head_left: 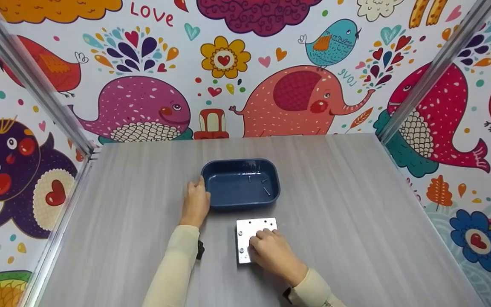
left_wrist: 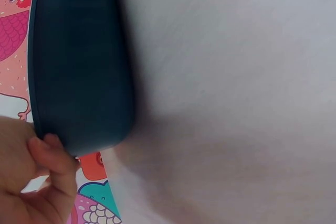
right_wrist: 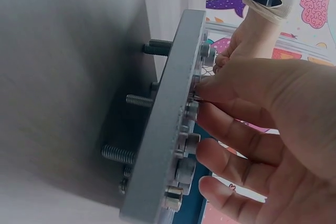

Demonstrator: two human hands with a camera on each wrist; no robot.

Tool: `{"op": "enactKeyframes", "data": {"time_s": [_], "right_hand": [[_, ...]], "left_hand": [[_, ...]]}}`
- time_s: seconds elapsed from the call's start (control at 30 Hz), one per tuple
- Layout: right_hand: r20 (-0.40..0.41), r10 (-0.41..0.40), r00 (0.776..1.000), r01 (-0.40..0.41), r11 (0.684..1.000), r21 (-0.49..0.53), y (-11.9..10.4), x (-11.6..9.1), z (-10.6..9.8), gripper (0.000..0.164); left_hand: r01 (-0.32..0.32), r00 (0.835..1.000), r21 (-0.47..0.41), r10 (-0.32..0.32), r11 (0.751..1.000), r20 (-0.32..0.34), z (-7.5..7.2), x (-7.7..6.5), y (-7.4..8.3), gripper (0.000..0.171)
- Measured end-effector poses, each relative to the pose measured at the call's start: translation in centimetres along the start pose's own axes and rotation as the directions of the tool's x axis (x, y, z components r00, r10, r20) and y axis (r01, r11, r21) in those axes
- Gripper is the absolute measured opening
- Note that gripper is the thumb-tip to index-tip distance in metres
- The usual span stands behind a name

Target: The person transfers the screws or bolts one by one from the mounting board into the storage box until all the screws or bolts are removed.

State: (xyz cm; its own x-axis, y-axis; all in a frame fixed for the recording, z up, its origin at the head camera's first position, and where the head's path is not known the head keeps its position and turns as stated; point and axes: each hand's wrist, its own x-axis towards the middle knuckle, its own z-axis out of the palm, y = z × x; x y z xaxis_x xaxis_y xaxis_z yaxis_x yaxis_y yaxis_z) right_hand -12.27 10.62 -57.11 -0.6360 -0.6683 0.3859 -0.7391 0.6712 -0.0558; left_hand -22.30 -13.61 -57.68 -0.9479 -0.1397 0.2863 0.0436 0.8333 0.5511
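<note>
My left hand (head_left: 196,202) holds the left end of a dark blue tray (head_left: 233,189), its thumb and a finger at the rim in the left wrist view. A few small screws (head_left: 267,191) lie in the tray's right part. Nearer to me is a silver metal plate (head_left: 256,227) with holes and screws. Over its right side is my right hand (head_left: 276,254), thumb and index finger pinching a small screw whose detail is mostly hidden. In the right wrist view, several screw heads (right_wrist: 186,170) stand along the plate's face, and threaded shanks (right_wrist: 118,154) stick out beneath.
The grey wood-grain table (head_left: 339,204) carries both tray and plate. Behind it stands a wall (head_left: 224,98) printed with cartoon animals. Metal frame posts (head_left: 437,70) rise at the table's back corners.
</note>
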Motion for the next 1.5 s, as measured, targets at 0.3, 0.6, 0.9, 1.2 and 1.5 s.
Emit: {"op": "enactKeyframes", "data": {"time_s": [0.3,0.6,0.9,1.2,1.5], "right_hand": [[0.019,0.009,1.0,-0.009,1.0,-0.025,-0.1,0.2,-0.2,0.016],[0.001,-0.006,1.0,0.006,1.0,0.005,0.0,0.4,-0.1,0.02],[-0.03,-0.023,0.999,0.025,0.997,0.069,0.4,1.2,-1.6,0.021],[-0.058,0.009,0.998,-0.002,0.992,0.128,2.1,2.4,-3.4,0.019],[-0.06,0.101,0.993,-0.089,0.981,0.171,6.1,4.6,-4.4,0.014]], "left_hand": [[0.013,1.0,-0.026,-0.013,1.0,0.0,0.0,0.0,0.1,0.051],[0.012,1.0,-0.017,-0.012,1.0,-0.004,0.0,0.1,0.2,0.05],[-0.002,1.0,-0.004,0.002,1.0,0.002,0.0,0.4,0.1,0.05],[0.021,0.999,-0.002,-0.021,1.0,0.03,-0.1,0.0,0.0,0.052],[0.008,1.0,-0.006,-0.008,1.0,0.008,0.0,0.1,-0.1,0.051]]}}
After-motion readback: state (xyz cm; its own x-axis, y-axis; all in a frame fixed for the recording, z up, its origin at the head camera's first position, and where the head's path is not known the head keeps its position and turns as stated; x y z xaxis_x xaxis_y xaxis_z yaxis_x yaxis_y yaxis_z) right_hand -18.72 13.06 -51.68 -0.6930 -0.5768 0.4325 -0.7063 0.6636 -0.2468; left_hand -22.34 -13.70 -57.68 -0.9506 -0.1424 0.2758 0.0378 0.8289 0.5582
